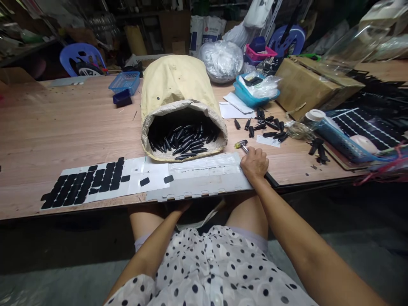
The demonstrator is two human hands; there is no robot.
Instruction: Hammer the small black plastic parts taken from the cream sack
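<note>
My right hand [255, 163] is closed around the handle of a small hammer [241, 144] at the table's front edge. The hammer's yellowish head points away from me, and its black grip sticks out behind the hand. Below the table edge, my left hand [184, 207] is mostly hidden, with its fingers out of sight. Between the hands lies a flat grey-white board [204, 187] along the edge. Just beyond it, a cream sack [178, 80] lies on its side, its mouth towards me, with many slim black pieces [188, 140] inside.
Black rounded stickers [108, 176] cover a white sheet at the left. Loose black pieces [270, 124] lie right of the sack. Farther back are a blue basket [126, 81], a turquoise basket [255, 100] and a cardboard box [306, 87]. A tray [344, 165] sits far right.
</note>
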